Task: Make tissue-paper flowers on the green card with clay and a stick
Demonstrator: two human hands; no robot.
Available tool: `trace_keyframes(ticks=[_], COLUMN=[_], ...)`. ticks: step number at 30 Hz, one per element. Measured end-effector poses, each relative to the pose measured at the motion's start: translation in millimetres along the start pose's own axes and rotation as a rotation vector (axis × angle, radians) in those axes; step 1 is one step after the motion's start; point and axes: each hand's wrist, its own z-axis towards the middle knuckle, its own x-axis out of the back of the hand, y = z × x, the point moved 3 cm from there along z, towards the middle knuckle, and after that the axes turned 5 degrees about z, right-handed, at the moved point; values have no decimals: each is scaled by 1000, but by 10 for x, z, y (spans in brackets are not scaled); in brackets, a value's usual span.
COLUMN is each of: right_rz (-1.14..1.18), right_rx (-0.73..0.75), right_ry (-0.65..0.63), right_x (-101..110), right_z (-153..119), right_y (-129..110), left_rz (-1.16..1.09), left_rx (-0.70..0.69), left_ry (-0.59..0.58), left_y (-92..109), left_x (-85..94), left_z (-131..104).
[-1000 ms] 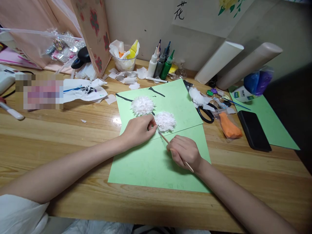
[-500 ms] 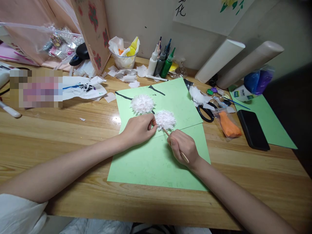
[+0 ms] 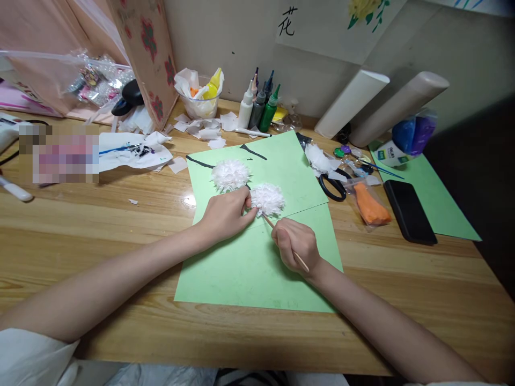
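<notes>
Two ruffled white paper flowers lie on green paper (image 3: 225, 262) marked with black painted lines. My right hand (image 3: 295, 244) is closed round a thin wooden stick (image 3: 301, 261). The stick's far tip touches the lower edge of the right flower (image 3: 267, 199). My left hand (image 3: 225, 214) rests on the paper with its fingers curled. Its thumb and forefinger come together at that flower's lower left edge; what lies between them, if anything, is too small to make out. The left flower (image 3: 230, 175) sits just above my left hand.
Behind the paper stand paint bottles (image 3: 268, 110) and a plastic cup (image 3: 199, 102) among white paper scraps. To the right lie scissors (image 3: 333, 188), a bag of orange clay (image 3: 370, 205) and a black phone (image 3: 409, 211). A paint-stained tissue (image 3: 134, 150) lies left.
The whole view has shifted slightly. My left thumb and forefinger have moved a little at the flower's edge. My right hand keeps the stick at the flower's lower edge.
</notes>
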Motion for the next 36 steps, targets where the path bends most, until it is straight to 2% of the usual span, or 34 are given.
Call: trace_keyframes(ticks=[8, 17, 25, 31, 36], right_rz=[-76, -62, -63, -113, -132], right_rx=[3, -154, 18, 17, -38], right_ry=[-24, -5, -14, -54, -34], right_x=[-17, -24, -6, -27, -44], right_z=[41, 60, 42, 68, 80], right_y=[3, 7, -18, -16, 7], left_rz=[29, 56, 55, 55, 52], left_rx=[12, 3, -4, 8, 10], left_ry=[-5, -18, -6, -20, -19], left_y=[11, 15, 9, 11, 10], left_x=[-10, -21, -29, -25, -26], left_z=[5, -10, -8, -7, -4])
